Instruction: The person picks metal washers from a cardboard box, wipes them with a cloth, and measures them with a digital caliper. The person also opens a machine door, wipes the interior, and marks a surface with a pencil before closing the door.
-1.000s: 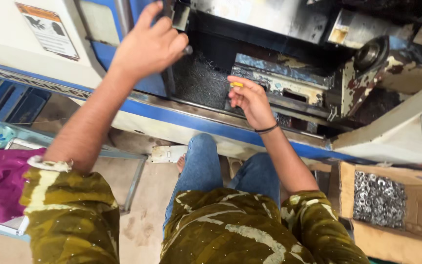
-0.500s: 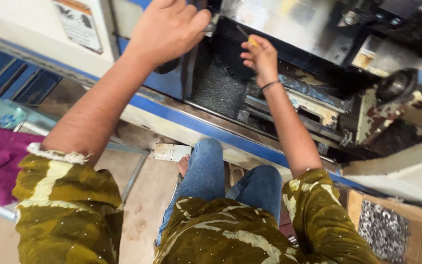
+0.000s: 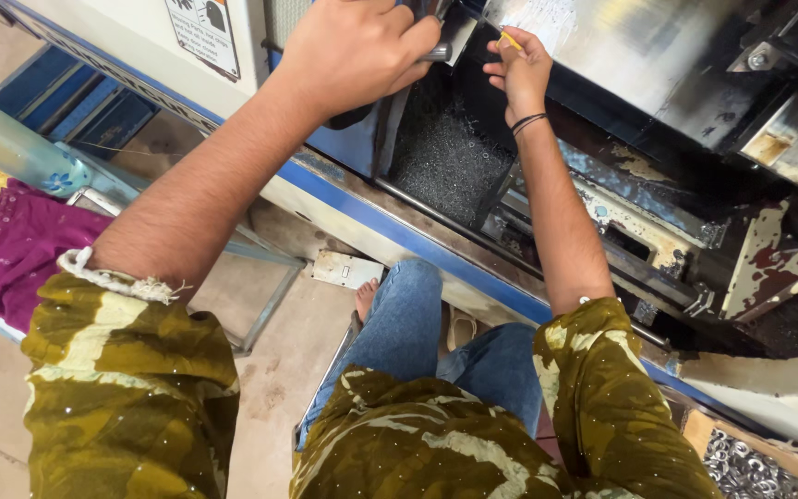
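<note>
Metal handle (image 3: pixel 436 53) at top centre sits in my left hand (image 3: pixel 353 51), fingers curled around it; my right hand (image 3: pixel 519 69) pinches a small yellow piece (image 3: pixel 510 41) above the tray of metal chips (image 3: pixel 445 162).

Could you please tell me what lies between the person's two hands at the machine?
In the head view, only a dark machine opening separates the left hand from the right hand.
</note>
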